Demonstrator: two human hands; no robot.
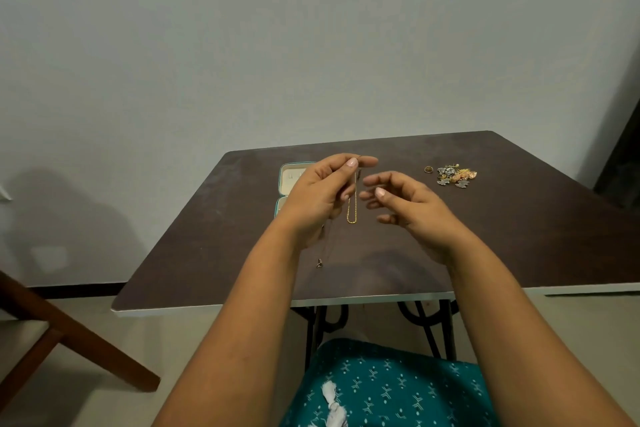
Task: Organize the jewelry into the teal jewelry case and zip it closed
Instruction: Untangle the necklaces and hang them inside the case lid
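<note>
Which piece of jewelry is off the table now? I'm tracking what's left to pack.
The gold chain, dangling from the left hand; the gold ring and jewelry pile lie on the table.

Gold chain in left hand

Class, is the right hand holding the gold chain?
No: the gold chain hangs from the left hand; the right hand is open beside it.

Gold chain; teal case, cream lining; dark-brown table.
</note>
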